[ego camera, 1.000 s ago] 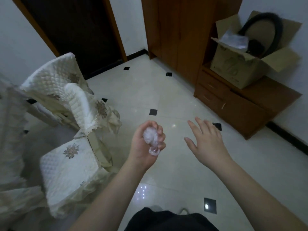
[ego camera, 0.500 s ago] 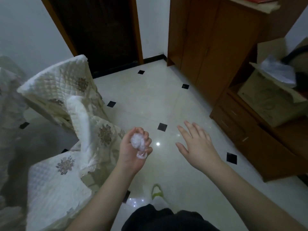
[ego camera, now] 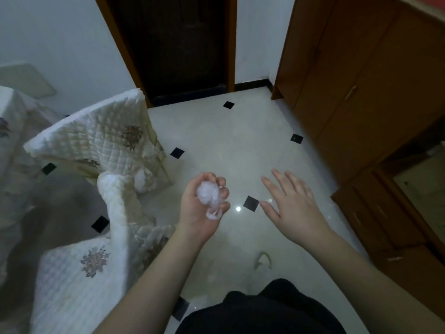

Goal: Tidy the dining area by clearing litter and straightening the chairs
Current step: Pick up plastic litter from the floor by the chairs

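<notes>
**Litter in hand, view swung toward the doorway**

Since a second ago our view has turned left: the cardboard box is gone and the dark doorway [ego camera: 178, 44] faces us. Our left hand [ego camera: 201, 208] still curls round the crumpled white wad [ego camera: 209, 197], which is roughly round, a small tail hanging down. Our right hand [ego camera: 292, 203] hovers with fingers spread, holding nothing. Pale tiled floor [ego camera: 224, 145], covered chairs [ego camera: 96, 143] at left, wooden cabinet [ego camera: 361, 80] at right.
</notes>
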Action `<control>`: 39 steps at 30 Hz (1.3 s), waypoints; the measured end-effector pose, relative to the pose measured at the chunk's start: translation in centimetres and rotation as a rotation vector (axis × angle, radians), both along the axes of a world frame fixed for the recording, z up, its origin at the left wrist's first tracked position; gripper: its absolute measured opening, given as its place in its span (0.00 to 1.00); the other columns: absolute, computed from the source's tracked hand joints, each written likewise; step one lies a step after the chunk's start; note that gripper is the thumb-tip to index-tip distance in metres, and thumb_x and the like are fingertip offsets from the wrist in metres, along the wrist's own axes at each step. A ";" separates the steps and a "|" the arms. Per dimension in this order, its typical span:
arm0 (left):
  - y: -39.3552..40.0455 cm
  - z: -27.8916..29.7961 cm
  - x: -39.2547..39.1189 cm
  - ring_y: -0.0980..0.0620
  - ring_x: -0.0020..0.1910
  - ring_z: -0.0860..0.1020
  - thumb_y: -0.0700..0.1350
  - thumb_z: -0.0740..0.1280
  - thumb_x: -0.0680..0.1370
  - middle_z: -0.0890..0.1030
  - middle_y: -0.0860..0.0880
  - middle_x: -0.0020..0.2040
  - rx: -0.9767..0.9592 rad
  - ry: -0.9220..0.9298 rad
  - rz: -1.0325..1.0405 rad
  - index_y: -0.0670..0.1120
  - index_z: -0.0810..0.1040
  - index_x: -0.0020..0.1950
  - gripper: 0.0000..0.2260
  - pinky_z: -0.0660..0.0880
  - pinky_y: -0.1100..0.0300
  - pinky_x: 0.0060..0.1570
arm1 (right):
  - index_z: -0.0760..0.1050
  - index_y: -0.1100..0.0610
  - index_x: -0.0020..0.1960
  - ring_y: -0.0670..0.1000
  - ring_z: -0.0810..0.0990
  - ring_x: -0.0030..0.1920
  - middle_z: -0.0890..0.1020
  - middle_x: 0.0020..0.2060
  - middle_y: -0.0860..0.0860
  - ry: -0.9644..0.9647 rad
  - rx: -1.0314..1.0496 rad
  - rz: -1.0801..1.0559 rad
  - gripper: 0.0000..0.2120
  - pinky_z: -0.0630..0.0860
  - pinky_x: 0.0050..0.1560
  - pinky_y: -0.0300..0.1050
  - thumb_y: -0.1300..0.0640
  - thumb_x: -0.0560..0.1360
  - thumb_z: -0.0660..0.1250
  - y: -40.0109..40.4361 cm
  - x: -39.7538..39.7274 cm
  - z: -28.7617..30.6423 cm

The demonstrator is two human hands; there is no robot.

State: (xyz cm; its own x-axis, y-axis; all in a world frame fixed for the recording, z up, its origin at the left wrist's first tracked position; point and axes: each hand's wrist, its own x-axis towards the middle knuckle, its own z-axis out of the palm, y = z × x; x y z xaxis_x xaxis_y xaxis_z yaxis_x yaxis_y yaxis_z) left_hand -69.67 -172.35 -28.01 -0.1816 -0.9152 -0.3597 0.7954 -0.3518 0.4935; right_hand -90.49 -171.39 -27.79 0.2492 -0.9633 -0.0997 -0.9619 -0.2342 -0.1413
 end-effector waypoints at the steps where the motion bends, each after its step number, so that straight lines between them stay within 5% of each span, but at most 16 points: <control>1: -1.6 -0.2 -0.1 0.52 0.27 0.72 0.47 0.60 0.74 0.74 0.48 0.35 0.008 -0.004 0.012 0.45 0.74 0.35 0.10 0.64 0.65 0.22 | 0.53 0.46 0.77 0.54 0.50 0.76 0.55 0.77 0.49 -0.002 -0.007 0.006 0.32 0.46 0.73 0.51 0.35 0.76 0.39 -2.0 -0.2 -0.3; 6: -10.6 -0.8 -1.3 0.52 0.28 0.72 0.47 0.61 0.73 0.74 0.48 0.37 0.039 -0.067 0.066 0.45 0.75 0.34 0.10 0.60 0.65 0.24 | 0.60 0.48 0.75 0.54 0.55 0.75 0.61 0.75 0.49 -0.065 -0.033 0.030 0.30 0.55 0.71 0.52 0.38 0.77 0.42 -12.7 -1.7 -1.2; 16: -26.5 1.0 -2.7 0.52 0.27 0.73 0.46 0.62 0.72 0.74 0.48 0.35 0.104 -0.053 0.276 0.46 0.74 0.35 0.07 0.68 0.65 0.24 | 0.53 0.46 0.77 0.54 0.48 0.76 0.53 0.77 0.48 -0.099 0.072 0.165 0.32 0.46 0.73 0.50 0.36 0.75 0.39 -31.4 -2.5 -1.7; 25: -36.5 1.2 4.5 0.53 0.27 0.71 0.48 0.62 0.72 0.74 0.49 0.34 0.102 0.013 0.422 0.47 0.76 0.33 0.09 0.66 0.66 0.23 | 0.57 0.48 0.76 0.55 0.51 0.76 0.56 0.77 0.50 -0.087 0.071 0.335 0.35 0.49 0.73 0.53 0.36 0.74 0.38 -45.2 6.2 -2.1; 30: -44.3 1.8 10.5 0.53 0.27 0.72 0.48 0.62 0.71 0.75 0.48 0.35 0.036 0.054 0.465 0.46 0.76 0.34 0.09 0.68 0.66 0.23 | 0.53 0.47 0.77 0.55 0.48 0.76 0.53 0.77 0.50 -0.066 0.043 0.392 0.27 0.46 0.74 0.52 0.40 0.80 0.49 -53.2 13.3 -1.6; 39: -57.4 2.9 19.6 0.53 0.29 0.72 0.48 0.61 0.74 0.74 0.49 0.35 0.018 0.042 0.473 0.47 0.75 0.36 0.09 0.67 0.66 0.23 | 0.49 0.46 0.77 0.53 0.47 0.76 0.50 0.78 0.49 -0.057 0.015 0.413 0.28 0.46 0.74 0.50 0.40 0.80 0.48 -66.3 23.1 0.7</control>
State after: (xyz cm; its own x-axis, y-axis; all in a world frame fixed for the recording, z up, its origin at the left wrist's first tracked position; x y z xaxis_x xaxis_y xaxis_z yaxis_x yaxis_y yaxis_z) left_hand -50.05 -229.78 -25.14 0.2393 -0.8944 -0.3778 0.8894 0.0458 0.4548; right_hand -67.36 -237.68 -27.08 0.6202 -0.7795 -0.0877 -0.7777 -0.5965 -0.1982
